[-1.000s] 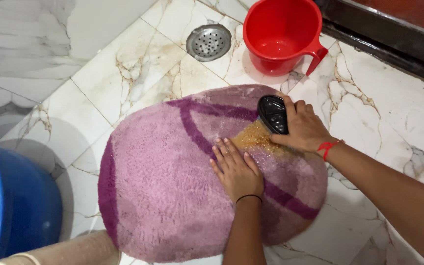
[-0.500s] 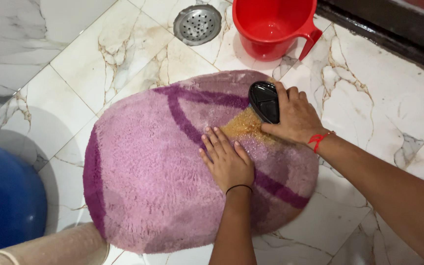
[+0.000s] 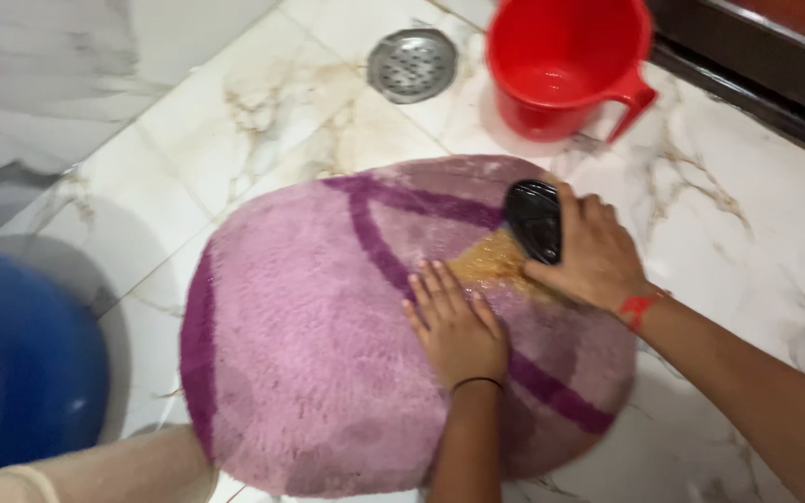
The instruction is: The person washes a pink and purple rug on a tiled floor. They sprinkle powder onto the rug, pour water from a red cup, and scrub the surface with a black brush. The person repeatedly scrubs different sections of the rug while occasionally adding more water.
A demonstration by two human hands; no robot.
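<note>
The pink bath mat (image 3: 328, 354), oval and shaggy with darker purple bands curving across it, lies flat on the white marble floor (image 3: 188, 140), filling the middle of the tiled area. A wet brownish patch (image 3: 496, 265) stains its pile toward the far right edge. At the floor's left edge stands a blue bucket (image 3: 20, 373), only partly in view. A red mug (image 3: 566, 61) with a side handle sits on the tiles beyond the mat's far edge, near the dark threshold (image 3: 757, 84) that runs along the floor's far right edge. Just to the left of the mug a round metal drain cover (image 3: 412, 63) is set into the floor. The right hand (image 3: 593, 256) is closed around a black scrubbing brush (image 3: 535, 219), gripping it from its right side and pressing it onto the mat at the upper end of the brown patch; a red thread (image 3: 640, 307) circles that wrist. The left hand (image 3: 454, 326) holds nothing: it lies palm down with fingers spread flat on the mat, just beside the stain, a thin black band (image 3: 477, 382) around its wrist.
</note>
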